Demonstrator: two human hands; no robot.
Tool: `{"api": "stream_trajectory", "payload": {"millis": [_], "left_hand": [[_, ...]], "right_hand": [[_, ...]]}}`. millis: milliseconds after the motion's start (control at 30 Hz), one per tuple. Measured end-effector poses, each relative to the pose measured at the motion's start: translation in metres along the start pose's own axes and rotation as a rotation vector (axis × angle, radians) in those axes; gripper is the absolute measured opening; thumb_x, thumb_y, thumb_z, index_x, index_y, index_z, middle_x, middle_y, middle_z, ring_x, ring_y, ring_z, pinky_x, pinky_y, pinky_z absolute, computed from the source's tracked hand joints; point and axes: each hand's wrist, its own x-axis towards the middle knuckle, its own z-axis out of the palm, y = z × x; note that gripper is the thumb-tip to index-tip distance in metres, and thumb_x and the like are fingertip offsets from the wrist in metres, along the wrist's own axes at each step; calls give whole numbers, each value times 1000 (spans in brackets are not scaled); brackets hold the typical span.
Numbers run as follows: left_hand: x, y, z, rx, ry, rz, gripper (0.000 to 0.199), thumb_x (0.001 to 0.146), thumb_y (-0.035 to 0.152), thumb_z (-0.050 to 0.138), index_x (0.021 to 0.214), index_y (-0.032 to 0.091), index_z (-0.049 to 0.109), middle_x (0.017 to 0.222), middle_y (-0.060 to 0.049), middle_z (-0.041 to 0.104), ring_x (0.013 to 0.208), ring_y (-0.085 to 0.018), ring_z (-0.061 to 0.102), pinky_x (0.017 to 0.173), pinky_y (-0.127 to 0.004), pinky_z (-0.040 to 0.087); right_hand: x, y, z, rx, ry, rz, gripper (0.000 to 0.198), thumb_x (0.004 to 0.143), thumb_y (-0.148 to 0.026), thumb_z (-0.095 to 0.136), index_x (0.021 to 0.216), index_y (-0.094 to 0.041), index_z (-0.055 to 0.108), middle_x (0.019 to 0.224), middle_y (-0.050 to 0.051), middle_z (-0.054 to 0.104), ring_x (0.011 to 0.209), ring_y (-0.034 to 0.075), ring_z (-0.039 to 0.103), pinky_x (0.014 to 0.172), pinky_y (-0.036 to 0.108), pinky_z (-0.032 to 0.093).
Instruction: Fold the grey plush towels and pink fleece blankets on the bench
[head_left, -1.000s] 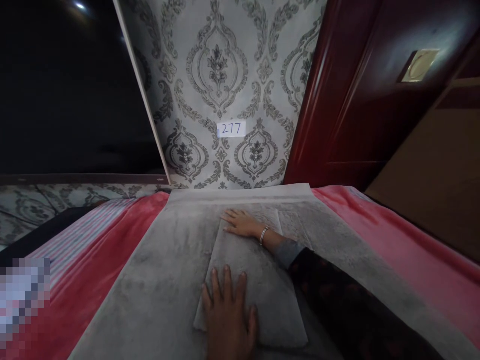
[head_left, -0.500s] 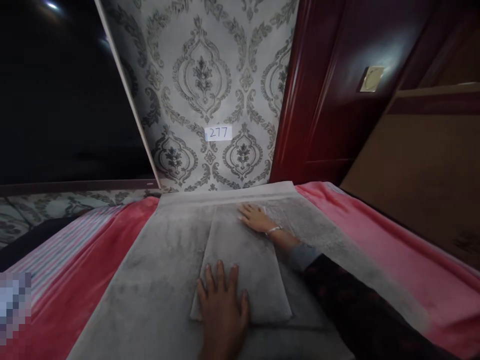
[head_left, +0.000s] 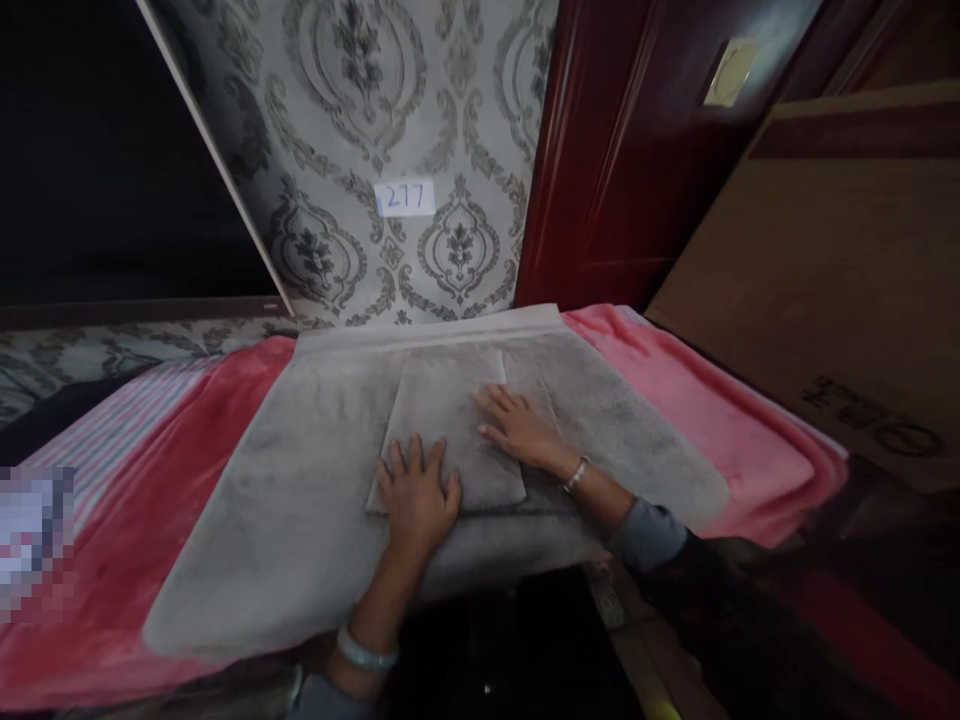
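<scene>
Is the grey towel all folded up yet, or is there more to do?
Mostly folded. The small towel is already a neat narrow rectangle lying on a bigger grey towel spread over the pink blanket. Right now the left hand and right hand press flat on it. The bigger towel underneath is not folded at all.

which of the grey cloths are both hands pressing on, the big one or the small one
The small folded grey cloth, lying on top of the large grey cloth. The left hand and right hand both rest flat on it.
</scene>
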Motion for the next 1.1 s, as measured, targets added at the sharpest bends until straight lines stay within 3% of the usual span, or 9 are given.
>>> {"api": "stream_trajectory", "payload": {"millis": [67, 300, 400, 467, 567, 633, 767, 867, 1100], "left_hand": [[0, 3, -2, 3, -17, -1, 52, 93, 39, 50, 140, 20, 58, 150, -19, 49, 142, -49, 32, 110, -71, 28], [-1, -1, -5, 17, -104, 49, 58, 96, 45, 47, 149, 22, 47, 157, -19, 40, 146, -48, 27, 111, -72, 25], [-2, -3, -9, 23, -161, 87, 60, 97, 50, 44, 151, 23, 45, 158, -19, 37, 146, -48, 25, 112, -70, 25], [-3, -2, -12, 31, -171, 92, 60, 98, 51, 42, 151, 23, 44, 159, -19, 36, 147, -48, 25, 112, -70, 25], [-6, -6, -15, 34, -181, 108, 59, 99, 50, 39, 152, 23, 42, 161, -16, 34, 149, -44, 24, 115, -67, 24], [-9, -17, -17, 24, -215, 140, 59, 99, 48, 39, 153, 25, 39, 162, -12, 32, 150, -40, 24, 117, -64, 23], [-19, -55, -21, 7, -270, 139, 58, 100, 44, 38, 155, 26, 35, 163, -7, 32, 150, -33, 26, 117, -61, 26], [-28, -79, -23, -1, -235, 91, 56, 101, 41, 33, 154, 22, 38, 159, -9, 38, 149, -33, 31, 117, -60, 27], [-38, -93, -21, -99, -23, 12, 52, 101, 37, 30, 139, 13, 55, 151, -16, 50, 141, -30, 44, 115, -51, 35]], "right_hand": [[-36, -9, 11, 6, -26, -45, 63, 103, -55, 27, 159, -26, 29, 166, 6, 19, 153, 27, 14, 121, 52, 18], [-112, 23, 26, -4, 53, 228, 56, 103, -43, 27, 156, -26, 35, 165, 7, 25, 152, 29, 18, 118, 57, 24], [-120, 8, 20, 0, 160, 280, 57, 103, -42, 25, 155, -22, 36, 163, 11, 30, 152, 32, 17, 116, 62, 22], [-119, -15, 16, 4, 214, 207, 58, 104, -43, 26, 157, -22, 33, 164, 10, 26, 153, 32, 12, 118, 61, 19], [-117, -47, 18, 10, 140, 9, 58, 103, -46, 33, 158, -27, 31, 166, 6, 22, 153, 31, 11, 120, 58, 15], [-118, -57, 26, 10, 76, -37, 58, 102, -46, 37, 157, -28, 32, 165, 5, 25, 152, 31, 15, 120, 57, 17], [-128, -55, 43, 2, 119, 5, 57, 102, -42, 39, 157, -26, 34, 165, 5, 26, 152, 30, 18, 121, 54, 19], [-136, -51, 51, 2, 177, 31, 55, 102, -39, 38, 154, -23, 38, 163, 7, 30, 151, 29, 22, 120, 53, 21], [-157, -42, 59, 89, 311, 50, 57, 100, -36, 38, 155, -22, 35, 157, 10, 40, 148, 28, 28, 117, 53, 27]]}}
